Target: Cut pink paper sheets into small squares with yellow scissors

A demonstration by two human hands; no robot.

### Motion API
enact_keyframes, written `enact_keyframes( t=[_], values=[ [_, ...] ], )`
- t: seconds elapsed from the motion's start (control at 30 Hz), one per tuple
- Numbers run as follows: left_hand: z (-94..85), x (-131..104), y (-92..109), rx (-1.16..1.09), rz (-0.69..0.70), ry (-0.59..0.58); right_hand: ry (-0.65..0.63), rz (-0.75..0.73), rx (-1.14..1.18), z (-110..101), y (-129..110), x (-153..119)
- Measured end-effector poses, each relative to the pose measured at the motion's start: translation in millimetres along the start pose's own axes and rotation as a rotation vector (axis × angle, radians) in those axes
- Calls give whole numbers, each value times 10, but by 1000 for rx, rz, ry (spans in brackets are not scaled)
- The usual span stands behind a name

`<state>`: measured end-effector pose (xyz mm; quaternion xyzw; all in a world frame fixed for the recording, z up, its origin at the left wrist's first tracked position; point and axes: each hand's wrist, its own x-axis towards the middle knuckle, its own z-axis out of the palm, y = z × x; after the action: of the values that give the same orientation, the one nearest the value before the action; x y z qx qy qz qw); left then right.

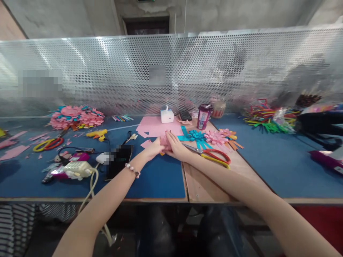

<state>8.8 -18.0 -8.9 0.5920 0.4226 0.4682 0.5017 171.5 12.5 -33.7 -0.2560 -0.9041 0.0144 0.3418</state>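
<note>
Both hands meet over a small piece of pink paper (165,139) at the middle of the table. My left hand (154,148) grips it from the left side, with the thumb on top. From the right, my right hand (176,147) presses on the same paper, its fingers close together and partly hiding it. A bit of orange shows under the hands; what it is, I cannot tell. Pink paper sheets (150,123) lie just beyond. Scissors with red and yellow handles (216,157) rest beside my right wrist, near a blue paper flower (197,136) and a pink paper flower (215,136).
A white box (167,116) and a purple cup (203,117) stand at the back. To the left are a yellow glue gun (97,134), a power strip (76,170), more scissors (48,144) and a paper-flower pile (76,117). A perforated metal panel (107,78) closes the far side.
</note>
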Motion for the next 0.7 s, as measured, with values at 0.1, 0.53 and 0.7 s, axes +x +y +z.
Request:
enact_keyframes(
  t=[0.1,0.53,0.7],
  values=[
    [12,-15,12,75,-7,-5,33,2,26,-23,-24,-3],
    [47,-5,31,242,24,6,175,63,260,-182,-184,-18],
    [109,-60,101,293,104,-49,174,-19,298,-277,-302,-43]
  ],
)
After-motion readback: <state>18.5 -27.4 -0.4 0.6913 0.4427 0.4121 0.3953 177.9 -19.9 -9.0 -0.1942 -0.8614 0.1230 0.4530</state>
